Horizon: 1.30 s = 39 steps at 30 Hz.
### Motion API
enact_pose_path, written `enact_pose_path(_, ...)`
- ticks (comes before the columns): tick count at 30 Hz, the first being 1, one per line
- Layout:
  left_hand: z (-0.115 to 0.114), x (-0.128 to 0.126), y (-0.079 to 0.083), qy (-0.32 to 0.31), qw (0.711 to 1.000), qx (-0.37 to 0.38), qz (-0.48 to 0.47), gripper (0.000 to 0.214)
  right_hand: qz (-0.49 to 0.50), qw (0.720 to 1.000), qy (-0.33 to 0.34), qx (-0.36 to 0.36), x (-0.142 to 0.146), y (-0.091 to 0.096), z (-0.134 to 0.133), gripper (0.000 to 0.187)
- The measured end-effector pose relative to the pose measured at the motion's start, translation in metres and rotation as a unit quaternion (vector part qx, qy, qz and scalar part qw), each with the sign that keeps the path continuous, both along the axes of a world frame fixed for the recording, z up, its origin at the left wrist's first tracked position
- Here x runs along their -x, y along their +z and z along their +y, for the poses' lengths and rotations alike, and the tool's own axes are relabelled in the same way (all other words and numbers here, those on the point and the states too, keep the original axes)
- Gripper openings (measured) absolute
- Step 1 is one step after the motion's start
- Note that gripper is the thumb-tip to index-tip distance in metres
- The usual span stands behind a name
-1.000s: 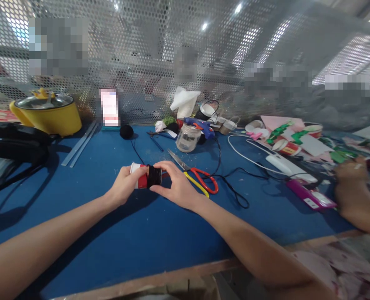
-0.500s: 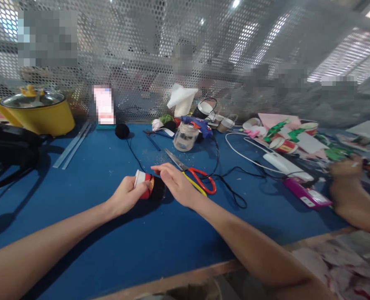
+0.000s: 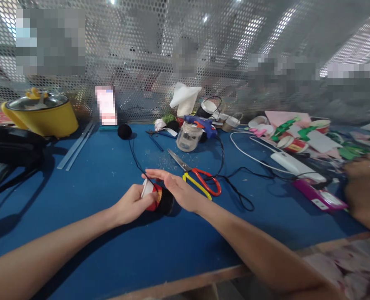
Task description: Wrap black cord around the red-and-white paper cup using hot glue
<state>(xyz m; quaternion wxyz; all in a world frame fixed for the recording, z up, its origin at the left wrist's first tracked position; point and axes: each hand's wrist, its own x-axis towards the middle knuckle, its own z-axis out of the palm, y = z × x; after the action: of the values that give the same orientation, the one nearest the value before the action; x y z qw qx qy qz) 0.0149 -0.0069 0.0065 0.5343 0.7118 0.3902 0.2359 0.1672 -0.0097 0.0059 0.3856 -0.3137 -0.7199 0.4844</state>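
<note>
My left hand (image 3: 131, 207) grips a small red and white paper cup (image 3: 151, 196) lying on its side, partly wound with black yarn (image 3: 166, 202). A strand of the yarn runs back across the blue table (image 3: 110, 246) to a black yarn ball (image 3: 124, 131). My right hand (image 3: 176, 188) hovers flat over the cup with its fingers stretched out to the left, touching the strand. Red and yellow scissors (image 3: 197, 177) lie just right of my right hand.
A glass jar (image 3: 187, 136), a blue glue gun (image 3: 202, 122) with a black cord and a white charger cable sit behind. A yellow pot (image 3: 43, 114) stands at the far left. Another person's hand (image 3: 362, 187) works among paper scraps and a pink phone (image 3: 320, 195) on the right.
My right hand let go of the cup's wound end and stretched flat over it. The cup and my left hand drifted slightly lower and to the right.
</note>
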Motion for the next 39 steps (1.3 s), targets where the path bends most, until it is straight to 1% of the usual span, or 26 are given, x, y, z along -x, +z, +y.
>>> enact_pose_path(3, 0.001, 0.000, -0.001, 0.001, 1.000, 0.003, -0.006, 0.025, -0.010, 1.000, 0.018, -0.017, 0.004, 0.004, 0.002, 0.048)
enact_pose_path(6, 0.003, 0.001, -0.001, 0.012, 1.000, 0.019, -0.011, 0.024, -0.048, 0.998, 0.035, -0.033, 0.011, 0.013, 0.011, 0.045)
enact_pose_path(7, 0.003, 0.001, -0.001, 0.017, 0.999, 0.029, -0.007, 0.024, -0.073, 0.996, 0.026, -0.046, 0.012, 0.017, 0.016, 0.044)
enact_pose_path(8, 0.004, 0.002, 0.000, 0.023, 0.999, 0.041, -0.004, 0.025, -0.108, 0.992, 0.003, -0.064, 0.012, 0.021, 0.022, 0.042)
enact_pose_path(9, 0.005, 0.002, 0.000, 0.030, 0.998, 0.046, -0.001, 0.026, -0.149, 0.984, -0.033, -0.089, 0.010, 0.027, 0.029, 0.039)
enact_pose_path(10, 0.006, 0.003, 0.001, 0.043, 0.998, 0.049, -0.001, 0.028, -0.191, 0.971, -0.082, -0.120, 0.006, 0.034, 0.036, 0.035)
enact_pose_path(12, 0.009, 0.004, 0.002, 0.084, 0.995, 0.047, -0.011, 0.028, -0.255, 0.927, -0.201, -0.190, -0.010, 0.050, 0.050, 0.026)
enact_pose_path(14, 0.013, 0.006, 0.003, 0.134, 0.990, 0.042, -0.025, 0.027, -0.264, 0.874, -0.327, -0.245, -0.034, 0.068, 0.061, 0.022)
enact_pose_path(16, 0.018, 0.008, 0.003, 0.177, 0.983, 0.038, -0.035, 0.027, -0.258, 0.811, -0.455, -0.262, -0.063, 0.082, 0.071, 0.023)
enact_pose_path(17, 0.020, 0.009, 0.003, 0.191, 0.980, 0.036, -0.038, 0.027, -0.259, 0.792, -0.498, -0.238, -0.076, 0.085, 0.076, 0.023)
enact_pose_path(18, 0.022, 0.009, 0.002, 0.200, 0.978, 0.032, -0.040, 0.027, -0.252, 0.796, -0.520, -0.179, -0.088, 0.087, 0.080, 0.023)
enact_pose_path(19, 0.023, 0.009, 0.002, 0.205, 0.978, 0.027, -0.040, 0.027, -0.228, 0.825, -0.510, -0.086, -0.099, 0.086, 0.085, 0.026)
enact_pose_path(20, 0.025, 0.009, 0.001, 0.203, 0.978, 0.021, -0.040, 0.027, -0.195, 0.857, -0.477, 0.024, -0.107, 0.083, 0.090, 0.030)
enact_pose_path(22, 0.026, 0.009, 0.000, 0.200, 0.979, 0.008, -0.032, 0.027, -0.164, 0.882, -0.426, 0.117, -0.116, 0.074, 0.099, 0.034)
enact_pose_path(23, 0.026, 0.008, 0.001, 0.198, 0.980, -0.001, -0.024, 0.026, -0.151, 0.890, -0.404, 0.147, -0.117, 0.069, 0.103, 0.035)
enact_pose_path(25, 0.027, 0.009, 0.002, 0.193, 0.981, -0.017, -0.008, 0.025, -0.128, 0.900, -0.378, 0.177, -0.117, 0.060, 0.109, 0.033)
enact_pose_path(28, 0.029, 0.010, 0.004, 0.184, 0.982, -0.040, 0.012, 0.025, -0.082, 0.906, -0.372, 0.186, -0.112, 0.052, 0.114, 0.023)
enact_pose_path(30, 0.030, 0.011, 0.006, 0.179, 0.982, -0.043, 0.028, 0.025, -0.048, 0.908, -0.384, 0.160, -0.108, 0.050, 0.114, 0.017)
enact_pose_path(32, 0.032, 0.011, 0.007, 0.178, 0.983, -0.036, 0.042, 0.025, -0.015, 0.909, -0.397, 0.123, -0.102, 0.051, 0.110, 0.015)
enact_pose_path(35, 0.036, 0.009, 0.009, 0.177, 0.983, -0.019, 0.044, 0.025, 0.017, 0.919, -0.392, 0.045, -0.089, 0.057, 0.090, 0.014)
enact_pose_path(36, 0.038, 0.008, 0.008, 0.176, 0.983, -0.013, 0.042, 0.025, 0.016, 0.927, -0.376, 0.008, -0.084, 0.060, 0.080, 0.014)
enact_pose_path(37, 0.039, 0.008, 0.008, 0.174, 0.984, -0.007, 0.040, 0.025, 0.005, 0.935, -0.353, -0.012, -0.078, 0.062, 0.069, 0.014)
enact_pose_path(38, 0.040, 0.008, 0.008, 0.171, 0.984, -0.002, 0.038, 0.026, -0.013, 0.944, -0.329, -0.006, -0.072, 0.063, 0.058, 0.013)
enact_pose_path(39, 0.041, 0.008, 0.007, 0.169, 0.985, 0.003, 0.037, 0.026, -0.035, 0.957, -0.289, 0.008, -0.066, 0.064, 0.047, 0.012)
